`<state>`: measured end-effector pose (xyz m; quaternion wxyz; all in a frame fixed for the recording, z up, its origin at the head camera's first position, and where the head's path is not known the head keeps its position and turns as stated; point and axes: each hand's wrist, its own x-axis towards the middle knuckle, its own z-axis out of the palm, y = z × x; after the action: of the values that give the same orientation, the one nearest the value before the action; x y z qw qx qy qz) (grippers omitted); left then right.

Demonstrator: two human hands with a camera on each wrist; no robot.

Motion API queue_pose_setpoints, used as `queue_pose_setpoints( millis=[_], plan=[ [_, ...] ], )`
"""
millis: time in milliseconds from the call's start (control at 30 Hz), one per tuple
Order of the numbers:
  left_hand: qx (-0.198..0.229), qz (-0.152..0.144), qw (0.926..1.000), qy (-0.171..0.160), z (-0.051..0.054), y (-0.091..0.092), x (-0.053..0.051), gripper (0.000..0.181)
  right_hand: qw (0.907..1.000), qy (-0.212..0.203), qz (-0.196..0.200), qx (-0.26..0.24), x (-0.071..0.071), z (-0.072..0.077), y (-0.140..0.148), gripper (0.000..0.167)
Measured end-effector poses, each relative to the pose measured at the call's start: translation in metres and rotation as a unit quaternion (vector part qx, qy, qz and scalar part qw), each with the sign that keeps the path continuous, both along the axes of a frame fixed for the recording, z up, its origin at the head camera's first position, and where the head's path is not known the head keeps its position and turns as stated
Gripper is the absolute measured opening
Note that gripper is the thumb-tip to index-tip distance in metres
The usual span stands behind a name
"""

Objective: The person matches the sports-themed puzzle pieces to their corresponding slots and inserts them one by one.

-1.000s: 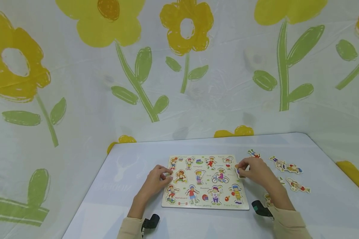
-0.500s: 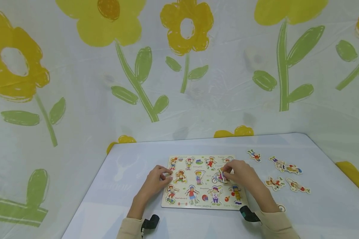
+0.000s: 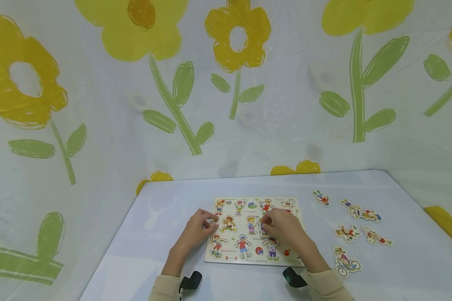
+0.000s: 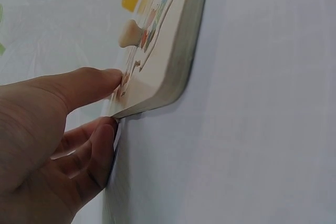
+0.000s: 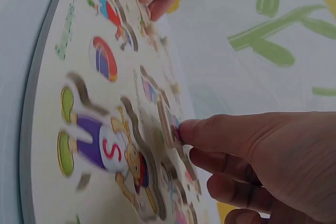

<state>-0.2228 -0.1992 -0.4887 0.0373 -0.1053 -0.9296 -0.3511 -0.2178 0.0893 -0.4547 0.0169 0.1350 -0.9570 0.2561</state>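
A wooden knob puzzle board [image 3: 241, 225] with printed sports figures lies on the table. At its left edge my left hand [image 3: 196, 229] holds the board, thumb on the face and curled fingers at the side in the left wrist view. A wooden knob [image 4: 131, 34] sticks up near that thumb. Over the board's middle, my right hand [image 3: 284, 225] pinches a puzzle piece [image 3: 264, 228] with a figure in purple. The piece is tilted just right of the printed golf figure [image 3: 251, 225]; in the right wrist view the fingertips hide part of it.
Right of the board lie several loose pieces: a cyclist [image 3: 345, 261], a tennis player [image 3: 376, 237], a red-clad figure [image 3: 347, 233], another figure [image 3: 321, 198] and an overlapping-looking pair [image 3: 360, 210]. A flowered curtain [image 3: 286, 104] stands behind the table.
My right hand has moved left with the piece, from the board's right edge past the bicycle picture to beside the golf figure. The cyclist piece now shows fully. My left hand stays put.
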Motion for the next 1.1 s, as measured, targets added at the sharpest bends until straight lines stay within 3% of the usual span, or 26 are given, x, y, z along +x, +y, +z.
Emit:
queue_pose_setpoints(
  millis=[767, 1100],
  plan=[
    [-0.007, -0.003, 0.9999, 0.008, 0.002, 0.001, 0.001, 0.023, 0.9989, 0.045, 0.004, 0.013, -0.011, -0.013, -0.032, 0.007],
    [-0.007, -0.005, 0.9999, 0.015, 0.001, -0.001, 0.001, 0.021, 0.9994, 0.031, 0.002, 0.012, -0.011, -0.012, -0.036, 0.007]
  ],
)
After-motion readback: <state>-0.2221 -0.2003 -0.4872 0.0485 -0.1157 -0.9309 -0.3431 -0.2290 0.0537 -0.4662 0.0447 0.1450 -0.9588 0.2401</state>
